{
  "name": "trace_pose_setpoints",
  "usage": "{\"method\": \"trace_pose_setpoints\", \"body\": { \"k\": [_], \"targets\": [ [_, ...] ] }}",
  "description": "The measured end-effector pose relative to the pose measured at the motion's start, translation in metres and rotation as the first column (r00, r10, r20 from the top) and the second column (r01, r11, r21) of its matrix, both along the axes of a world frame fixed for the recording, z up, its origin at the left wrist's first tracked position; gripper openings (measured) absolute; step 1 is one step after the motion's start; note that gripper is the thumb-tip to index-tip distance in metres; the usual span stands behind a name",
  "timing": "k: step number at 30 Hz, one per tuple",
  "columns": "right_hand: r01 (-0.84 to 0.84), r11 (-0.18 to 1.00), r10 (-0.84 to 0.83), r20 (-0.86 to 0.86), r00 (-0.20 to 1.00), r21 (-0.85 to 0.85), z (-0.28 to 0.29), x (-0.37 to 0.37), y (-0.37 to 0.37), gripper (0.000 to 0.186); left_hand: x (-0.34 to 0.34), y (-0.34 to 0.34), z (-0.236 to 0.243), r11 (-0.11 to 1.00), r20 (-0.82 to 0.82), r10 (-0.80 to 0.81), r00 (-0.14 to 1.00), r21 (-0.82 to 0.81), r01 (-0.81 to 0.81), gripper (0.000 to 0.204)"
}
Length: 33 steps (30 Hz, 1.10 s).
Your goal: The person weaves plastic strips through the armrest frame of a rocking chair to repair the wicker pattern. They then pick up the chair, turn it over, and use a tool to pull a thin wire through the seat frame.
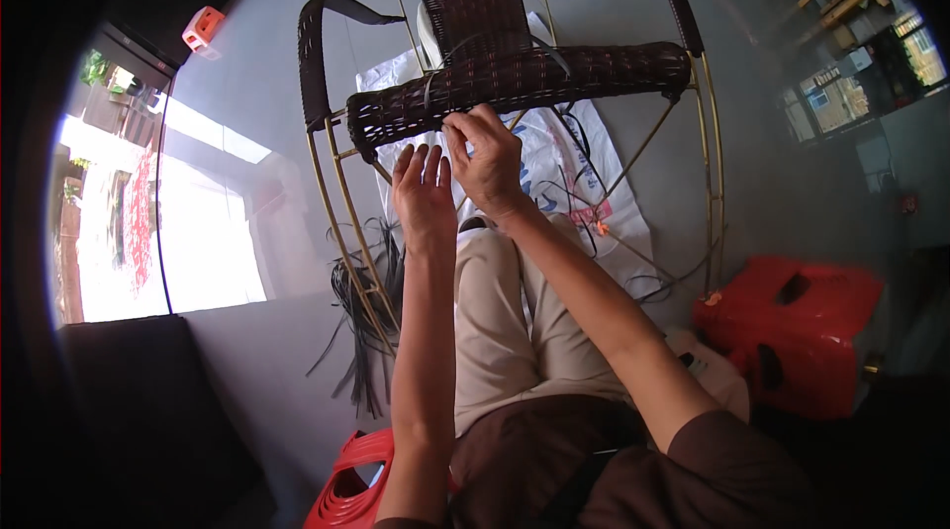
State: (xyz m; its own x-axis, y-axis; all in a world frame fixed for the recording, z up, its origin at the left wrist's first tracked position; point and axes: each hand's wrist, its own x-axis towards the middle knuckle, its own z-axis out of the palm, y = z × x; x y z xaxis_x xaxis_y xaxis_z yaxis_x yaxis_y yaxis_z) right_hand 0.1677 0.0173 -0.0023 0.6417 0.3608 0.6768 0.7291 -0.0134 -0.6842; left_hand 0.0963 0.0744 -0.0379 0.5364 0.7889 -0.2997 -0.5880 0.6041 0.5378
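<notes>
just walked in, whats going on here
A person reaches to a dark woven chair seat. The right hand has its fingers bent at the seat's near edge; whether they grip anything is unclear. The left hand is open beside it. Loose dark strips bunch to the left.

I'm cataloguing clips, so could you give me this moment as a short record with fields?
Chair: gold-coloured metal frame, dark woven backrest and armrests
Seat: dark woven roll along the edge nearest the person
Left hand: open, just below the woven roll
Right hand: fingers bent together at the roll's lower edge; whether they pinch anything is too small to tell
Floor: white printed sheet under the chair; loose dark strips by its left legs
Far right: red plastic object with openings
</notes>
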Motion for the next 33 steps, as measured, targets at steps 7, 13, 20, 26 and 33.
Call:
{"method": "trace_pose_setpoints", "body": {
  "k": [7,13,20,26,33],
  "targets": [
    [-0.004,1.000,0.004,-0.002,1.000,0.011,0.003,-0.004,0.001,0.011,0.015,0.024,-0.008,0.961,0.422,-0.269,0.866,0.065,0.267,0.029],
    [0.020,0.999,-0.018,0.063,0.998,-0.031,0.003,-0.003,0.001,0.011,0.020,0.029,-0.008,0.944,0.386,-0.329,0.862,0.140,0.298,0.029],
    [0.046,0.999,-0.044,0.094,0.995,-0.024,0.001,-0.002,0.001,0.012,0.020,0.029,-0.004,0.947,0.377,-0.316,0.871,0.177,0.267,0.027],
    [0.051,0.998,-0.046,0.126,0.991,-0.038,0.002,0.000,0.000,0.011,0.021,0.028,-0.001,0.951,0.349,-0.303,0.887,0.169,0.259,0.028],
    [0.044,0.998,-0.038,0.144,0.989,-0.039,0.002,0.000,0.002,0.012,0.021,0.036,-0.010,0.921,0.361,-0.380,0.852,0.231,0.313,0.033]
  ]
}}
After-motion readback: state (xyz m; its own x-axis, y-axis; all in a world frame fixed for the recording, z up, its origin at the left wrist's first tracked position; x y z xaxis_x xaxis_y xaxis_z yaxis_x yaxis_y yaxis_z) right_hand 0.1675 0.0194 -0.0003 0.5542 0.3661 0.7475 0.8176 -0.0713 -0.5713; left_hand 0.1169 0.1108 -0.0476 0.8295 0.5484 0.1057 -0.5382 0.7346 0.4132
